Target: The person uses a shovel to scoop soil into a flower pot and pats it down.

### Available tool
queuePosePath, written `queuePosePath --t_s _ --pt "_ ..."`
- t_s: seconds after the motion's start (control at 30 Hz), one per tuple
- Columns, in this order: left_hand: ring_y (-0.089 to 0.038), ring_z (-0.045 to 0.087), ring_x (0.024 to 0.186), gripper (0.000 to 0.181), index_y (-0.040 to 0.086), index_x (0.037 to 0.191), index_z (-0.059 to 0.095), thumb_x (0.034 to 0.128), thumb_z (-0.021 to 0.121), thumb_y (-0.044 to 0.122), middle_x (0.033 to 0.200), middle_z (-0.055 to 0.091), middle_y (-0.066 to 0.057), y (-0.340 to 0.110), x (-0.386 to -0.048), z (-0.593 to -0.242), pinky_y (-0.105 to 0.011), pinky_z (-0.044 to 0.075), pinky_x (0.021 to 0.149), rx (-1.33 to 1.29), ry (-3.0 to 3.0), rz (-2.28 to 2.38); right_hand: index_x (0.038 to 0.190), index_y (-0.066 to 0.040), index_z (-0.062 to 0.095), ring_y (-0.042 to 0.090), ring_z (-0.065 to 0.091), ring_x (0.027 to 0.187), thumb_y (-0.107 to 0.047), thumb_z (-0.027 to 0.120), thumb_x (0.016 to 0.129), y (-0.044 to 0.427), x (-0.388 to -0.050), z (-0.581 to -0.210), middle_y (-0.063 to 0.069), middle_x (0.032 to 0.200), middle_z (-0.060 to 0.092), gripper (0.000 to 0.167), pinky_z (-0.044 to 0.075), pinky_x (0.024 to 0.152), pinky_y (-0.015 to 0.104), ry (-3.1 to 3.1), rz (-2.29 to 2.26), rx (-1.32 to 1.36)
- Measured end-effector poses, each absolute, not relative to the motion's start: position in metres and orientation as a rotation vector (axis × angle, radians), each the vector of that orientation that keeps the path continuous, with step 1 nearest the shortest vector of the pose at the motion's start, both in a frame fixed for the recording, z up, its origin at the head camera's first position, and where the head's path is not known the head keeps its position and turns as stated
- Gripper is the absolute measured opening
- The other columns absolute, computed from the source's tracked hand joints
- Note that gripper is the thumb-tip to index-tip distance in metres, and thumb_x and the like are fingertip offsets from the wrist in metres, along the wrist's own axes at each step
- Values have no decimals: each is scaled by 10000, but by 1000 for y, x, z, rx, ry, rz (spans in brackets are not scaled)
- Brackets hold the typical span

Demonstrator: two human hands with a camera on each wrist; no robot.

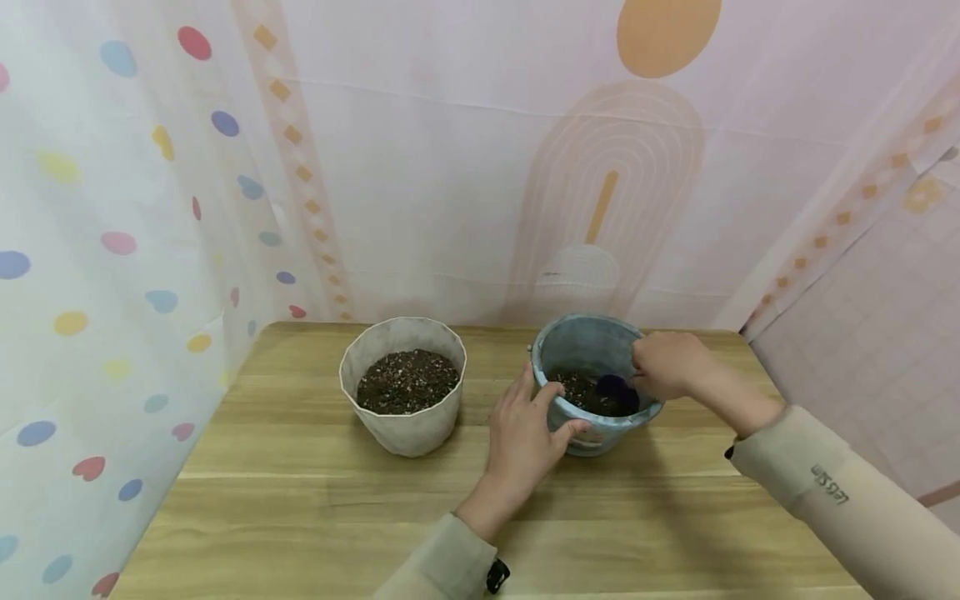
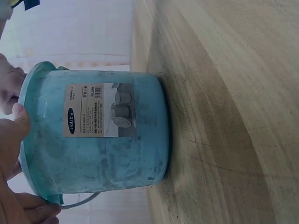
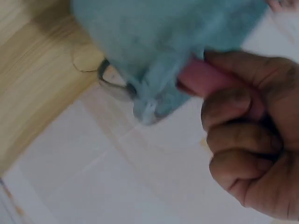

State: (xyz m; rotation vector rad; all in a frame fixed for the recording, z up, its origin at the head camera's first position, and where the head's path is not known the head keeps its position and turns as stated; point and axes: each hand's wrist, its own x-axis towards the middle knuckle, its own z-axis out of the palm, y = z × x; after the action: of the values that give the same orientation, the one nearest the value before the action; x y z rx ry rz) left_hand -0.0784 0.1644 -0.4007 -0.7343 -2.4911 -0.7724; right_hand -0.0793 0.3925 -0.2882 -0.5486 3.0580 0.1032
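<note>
In the head view, a blue bucket (image 1: 588,429) with dark soil (image 1: 577,392) low inside stands on the table. My left hand (image 1: 522,429) grips its near-left rim, the thumb on the outer wall. Over the right rim, my right hand (image 1: 667,365) holds a small trowel whose dark blade (image 1: 618,392) lies at the soil inside. The right wrist view shows curled fingers around the trowel's pink handle (image 3: 210,79); that view is blurred. A printed label (image 2: 99,110) faces the left wrist camera on the bucket (image 2: 93,163). The blade's tip is hidden.
Left of the bucket stands a white faceted pot (image 1: 408,429), with dark soil (image 1: 408,382) flecked with light bits. Both containers are on a wooden table (image 1: 315,500). Patterned curtains (image 1: 420,208) hang behind and beside it. The bucket's wire handle (image 2: 81,201) hangs at its side.
</note>
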Motion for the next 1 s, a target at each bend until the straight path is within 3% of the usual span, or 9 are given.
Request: queuePosePath --t_s 0.13,0.27,0.37,0.47,0.6,0.67,0.73,0.87,1.0 --pt "-374 561 1296 558 201 1111 690 745 789 611 1472 474 -284 165 -78 -400 -519 450 1072 -734 -2492 -776 506 -164 520 57 212 466 -218 744 899 409 -83 -280 -120 488 280 456 228 466 228 2879 -323 -494" --pt "-369 557 1302 570 204 1122 696 746 781 623 1482 466 -273 165 -77 -399 -520 441 1080 -735 -2510 -780 779 -75 807 41 153 458 -149 649 943 422 -81 -285 -88 485 462 240 198 454 214 2739 -661 -416" --pt "-370 550 1309 586 204 1145 701 750 773 631 1490 462 -265 165 -76 -397 -524 435 1086 -731 -2527 -789 870 -73 820 40 139 442 -151 605 967 427 -77 -289 -36 495 543 248 193 440 215 2680 -812 -308" --pt "-373 535 1326 590 202 1156 702 758 769 631 1496 458 -262 165 -76 -396 -530 426 1094 -727 -2540 -807 873 -76 817 40 141 432 -193 612 986 431 -74 -294 -41 450 455 262 191 425 212 2637 -950 -185" --pt "-384 510 1347 568 203 1152 699 774 766 622 1511 442 -263 164 -76 -395 -538 410 1107 -728 -2551 -821 893 -30 791 38 142 421 -215 570 1028 435 -72 -303 7 702 725 317 198 407 199 2509 -1179 -73" --pt "-390 478 1373 567 206 1173 700 795 753 625 1540 413 -249 163 -75 -396 -547 400 1113 -730 -2560 -815 941 -12 784 34 146 414 -218 542 1045 437 -72 -309 40 804 760 334 204 401 192 2442 -1285 -48" --pt "-398 447 1393 566 212 1191 702 816 732 636 1570 384 -226 162 -74 -397 -560 402 1107 -736 -2559 -797 1057 1 776 41 153 409 -222 513 1060 438 -70 -313 52 718 709 345 201 401 199 2384 -1380 -34" --pt "-390 424 1406 544 208 1231 707 868 706 613 1577 383 -194 159 -72 -401 -573 419 1085 -763 -2502 -760 1189 -17 741 60 178 412 -289 510 1065 441 -66 -320 -35 572 383 378 202 404 220 2334 -1507 -3" --pt "-351 502 1339 469 204 1227 720 888 731 527 1495 492 -155 155 -70 -403 -561 446 1052 -800 -2400 -748 1254 -55 716 57 206 436 -318 460 1084 445 -62 -324 -46 602 361 404 219 411 214 2278 -1610 4"
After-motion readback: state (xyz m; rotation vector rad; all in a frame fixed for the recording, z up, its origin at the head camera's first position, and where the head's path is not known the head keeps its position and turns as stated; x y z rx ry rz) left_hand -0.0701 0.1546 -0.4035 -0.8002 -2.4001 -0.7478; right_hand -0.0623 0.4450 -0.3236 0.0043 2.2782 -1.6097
